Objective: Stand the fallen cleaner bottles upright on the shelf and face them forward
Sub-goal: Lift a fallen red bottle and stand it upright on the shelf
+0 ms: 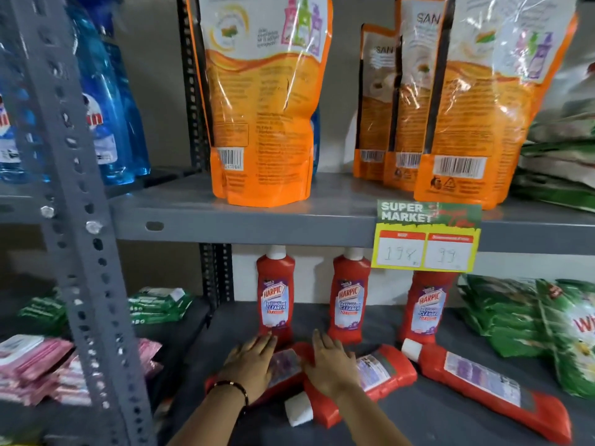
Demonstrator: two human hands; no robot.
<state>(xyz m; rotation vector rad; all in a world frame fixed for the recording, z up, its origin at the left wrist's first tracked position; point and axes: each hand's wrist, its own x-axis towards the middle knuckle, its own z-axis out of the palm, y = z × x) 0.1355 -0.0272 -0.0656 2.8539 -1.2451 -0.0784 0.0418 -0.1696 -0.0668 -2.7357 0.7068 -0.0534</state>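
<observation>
Three bottles [276, 294] stand labels-forward along the back of the shelf [450, 410]; three more lie fallen nearer its front edge. The left hand [249, 362] lies flat on the leftmost fallen bottle [286, 365], the right hand [331, 365] flat on the middle one [383, 371], fingers spread, neither closed. The third [483, 384] lies untouched toward the right. The grasp seems just beginning. Next, each hand must wrap a bottle, tip it upright and turn its label forward.

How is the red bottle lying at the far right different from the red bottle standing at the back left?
The far-right bottle lies on its side, white cap pointing left; the back-left bottle stands upright, cap at the top. The lying one shows its back label; the standing one faces its Harpic front label forward. No hand touches either. Both are red with white caps.
</observation>
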